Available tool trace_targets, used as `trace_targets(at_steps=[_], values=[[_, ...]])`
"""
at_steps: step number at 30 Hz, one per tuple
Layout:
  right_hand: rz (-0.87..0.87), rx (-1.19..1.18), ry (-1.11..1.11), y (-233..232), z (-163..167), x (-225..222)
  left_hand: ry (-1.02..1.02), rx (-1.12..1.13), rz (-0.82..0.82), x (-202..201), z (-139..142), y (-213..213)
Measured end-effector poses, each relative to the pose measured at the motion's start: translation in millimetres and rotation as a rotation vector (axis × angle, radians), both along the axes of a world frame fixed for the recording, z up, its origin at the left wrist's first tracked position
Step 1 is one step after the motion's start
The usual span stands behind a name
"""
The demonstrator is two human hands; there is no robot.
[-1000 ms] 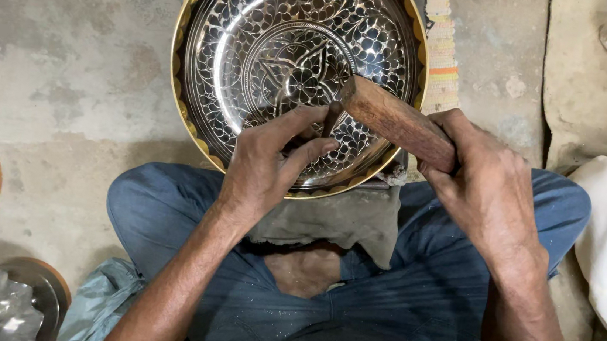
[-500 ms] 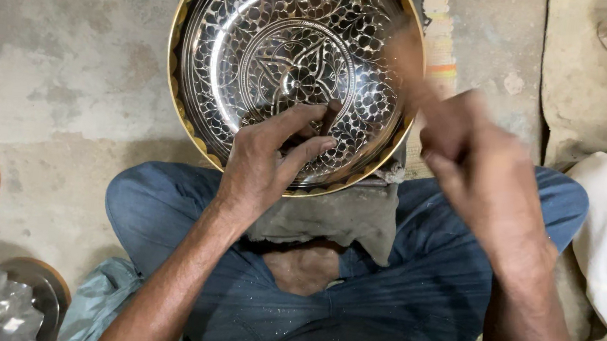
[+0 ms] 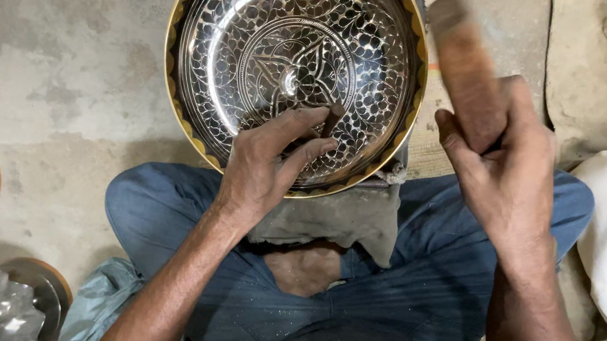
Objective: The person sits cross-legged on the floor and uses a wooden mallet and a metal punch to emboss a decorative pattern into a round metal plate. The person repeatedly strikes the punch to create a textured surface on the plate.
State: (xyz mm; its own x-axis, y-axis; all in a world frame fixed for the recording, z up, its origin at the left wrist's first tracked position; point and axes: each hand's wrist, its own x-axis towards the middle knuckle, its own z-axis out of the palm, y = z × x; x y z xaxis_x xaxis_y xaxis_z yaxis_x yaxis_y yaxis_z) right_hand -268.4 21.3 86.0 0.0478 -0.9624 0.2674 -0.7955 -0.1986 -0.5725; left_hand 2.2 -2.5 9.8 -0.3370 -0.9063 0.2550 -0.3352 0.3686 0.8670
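A large round engraved metal tray (image 3: pixel 256 47) with a brass-coloured rim rests on a grey cloth (image 3: pixel 343 219) over the seated person's lap, above the concrete floor (image 3: pixel 47 57). The right hand (image 3: pixel 507 175), off the tray's right edge, has its fingers wrapped tight around a blurred wooden mallet (image 3: pixel 466 60). The left hand (image 3: pixel 267 167) rests on the tray's lower part, its fingers pinching a small dark chisel (image 3: pixel 332 119) whose tip touches the engraved surface.

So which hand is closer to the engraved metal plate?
The left hand. It rests on the plate, its fingers holding a small punch against the metal. The right hand is raised off to the side, gripping a wooden mallet.
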Motion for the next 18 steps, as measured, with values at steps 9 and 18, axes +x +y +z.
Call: trace_targets(at_steps=[9,18], values=[[-0.079,0.240,-0.038,4.3,13.0,5.3,-0.034,0.045,-0.011,0.4,7.5,-2.6],[0.049,0.268,0.560,10.2,3.5,-5.8,-0.068,0.115,0.013,2.4,7.0,-1.1]])
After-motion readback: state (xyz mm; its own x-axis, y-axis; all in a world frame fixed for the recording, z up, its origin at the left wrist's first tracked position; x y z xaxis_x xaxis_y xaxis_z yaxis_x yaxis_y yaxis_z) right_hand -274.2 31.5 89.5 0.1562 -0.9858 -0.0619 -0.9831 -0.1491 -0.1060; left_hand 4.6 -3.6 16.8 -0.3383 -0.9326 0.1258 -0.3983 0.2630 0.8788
